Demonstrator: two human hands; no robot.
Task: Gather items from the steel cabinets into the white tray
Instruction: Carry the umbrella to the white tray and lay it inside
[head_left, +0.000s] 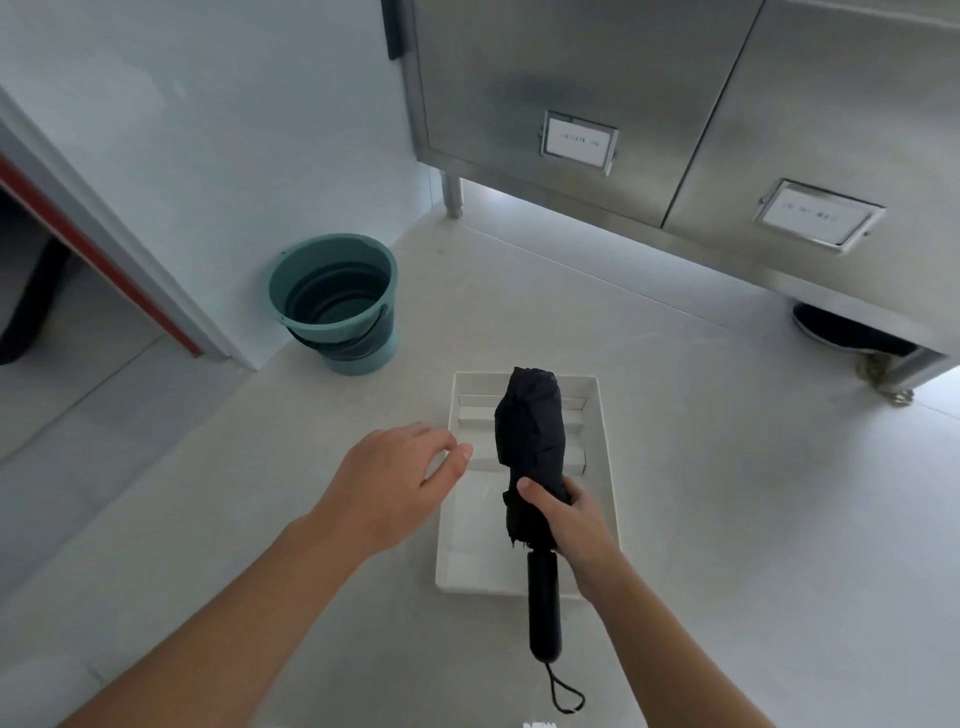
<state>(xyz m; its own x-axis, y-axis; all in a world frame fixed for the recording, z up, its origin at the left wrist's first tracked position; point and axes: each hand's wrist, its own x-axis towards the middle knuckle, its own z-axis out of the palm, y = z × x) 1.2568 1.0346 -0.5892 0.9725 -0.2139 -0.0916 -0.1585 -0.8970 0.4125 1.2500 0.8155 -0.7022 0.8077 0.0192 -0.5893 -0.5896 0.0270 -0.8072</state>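
While the right hand (576, 525) reaches forward from the lower right with its forearm angled toward the middle of the view, its thumb and fingers curl round the lower part of a folded black umbrella (532, 431), gripping it just above the handle (544, 608). The left hand (395, 483) is stretched out palm down with its fingers loosely spread and relaxed, holding nothing, its fingertips close to the left rim of the white tray (603, 431). The umbrella lies lengthwise over the tray; whether it touches the tray cannot be told. Its bunched fabric canopy points toward the far end and its smooth, rounded handle extends past the near edge. A thin looped wrist strap (563, 693) hangs from the handle's end. The tray sits on the pale floor and has low dividers at its far end. Beyond it stand the steel cabinets (571, 78), doors closed, and to the left a teal bucket (332, 301) near the wall.
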